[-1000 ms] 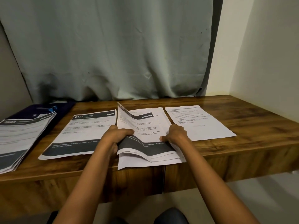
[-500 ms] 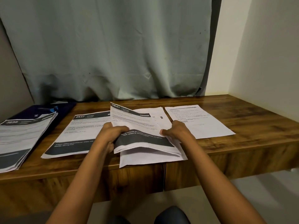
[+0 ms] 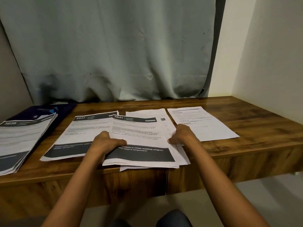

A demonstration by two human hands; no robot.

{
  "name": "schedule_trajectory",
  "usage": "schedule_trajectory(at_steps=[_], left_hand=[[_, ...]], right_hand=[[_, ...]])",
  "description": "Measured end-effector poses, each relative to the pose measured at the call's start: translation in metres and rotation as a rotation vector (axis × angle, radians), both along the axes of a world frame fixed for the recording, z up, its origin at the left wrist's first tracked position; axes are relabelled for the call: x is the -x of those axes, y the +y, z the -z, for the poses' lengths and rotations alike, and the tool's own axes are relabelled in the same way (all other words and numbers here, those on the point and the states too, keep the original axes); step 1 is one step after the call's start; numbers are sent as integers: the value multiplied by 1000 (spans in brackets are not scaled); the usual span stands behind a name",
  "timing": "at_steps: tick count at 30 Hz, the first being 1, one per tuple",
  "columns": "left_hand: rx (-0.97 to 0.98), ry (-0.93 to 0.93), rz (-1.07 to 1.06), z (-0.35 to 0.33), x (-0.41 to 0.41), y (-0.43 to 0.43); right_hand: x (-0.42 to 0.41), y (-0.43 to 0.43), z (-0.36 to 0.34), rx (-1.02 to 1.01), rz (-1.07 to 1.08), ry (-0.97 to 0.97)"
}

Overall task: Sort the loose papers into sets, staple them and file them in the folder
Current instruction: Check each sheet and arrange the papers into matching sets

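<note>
Two hands clamp the 2641 stack at the front edge of the desk, left hand gripping its left margin, right hand pinching the right (lower sheets stick out askew). Best to square all edges flush before stapling.

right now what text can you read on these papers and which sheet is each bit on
"2437", "KITCHEN": header of the left-centre sheet
"2641", "KITCHEN": header of the middle sheet
"on kitchen countertop", "space in compartments": the middle sheet's dark footer
"3538", blurred, unsure: far-left stack
Right sheet: too small to read
Body text everywhere: blurred
</note>
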State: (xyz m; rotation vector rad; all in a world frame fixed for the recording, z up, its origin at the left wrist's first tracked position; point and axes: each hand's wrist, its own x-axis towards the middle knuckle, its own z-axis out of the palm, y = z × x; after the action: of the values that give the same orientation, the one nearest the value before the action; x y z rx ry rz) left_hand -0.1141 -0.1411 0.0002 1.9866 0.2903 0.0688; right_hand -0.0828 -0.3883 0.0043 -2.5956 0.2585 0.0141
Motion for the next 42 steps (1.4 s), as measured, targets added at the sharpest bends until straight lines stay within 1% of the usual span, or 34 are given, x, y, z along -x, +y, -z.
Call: schedule_trajectory(at_steps=[3,7,11,16,19,21,23,25,27,28,29,30,34,37,39,42], left_hand=[[-165,-22,0,-2,1,-10],[-290,4,41,-3,3,-22],[-343,-41,62,1,6,-33],[-376,-67,80,1,6,-39],[-385,-92,98,3,6,-39],[-375,-105,107,4,3,-35],[-315,-129,84,1,-6,-29],[-168,-208,63,-6,-18,-21],[53,-326,61,-20,-30,-18],[187,-368,67,-30,-35,-19],[282,-402,76,-41,-39,-20],[329,-438,77,-51,-46,-20],[337,-616,82,-79,-70,-25],[189,-733,47,-90,-77,-35],[115,-757,12,-88,-82,-38],[11,-720,7,-68,-88,-38]], right_hand=[[-2,-2,0,-9,19,26],[-5,-5,-3,-118,32,41],[-5,-5,-6,-223,31,7],[-7,-2,-5,-291,-4,6],[-9,-1,-1,-356,-20,-34],[-9,-2,-1,-421,-44,-90],[-10,-5,-6,-524,-66,-169],[-8,-8,-19,-663,-91,-251],[-7,-12,-35,-798,-120,-319],[-9,-14,-43,-849,-141,-357],[-12,-15,-51,-886,-161,-401],[-15,-15,-57,-909,-178,-448],[-33,-12,-73,-989,-194,-594],[-46,-5,-71,-984,-177,-633],[-51,-2,-62,-996,-163,-628],[-50,2,-45,-989,-156,-575]])
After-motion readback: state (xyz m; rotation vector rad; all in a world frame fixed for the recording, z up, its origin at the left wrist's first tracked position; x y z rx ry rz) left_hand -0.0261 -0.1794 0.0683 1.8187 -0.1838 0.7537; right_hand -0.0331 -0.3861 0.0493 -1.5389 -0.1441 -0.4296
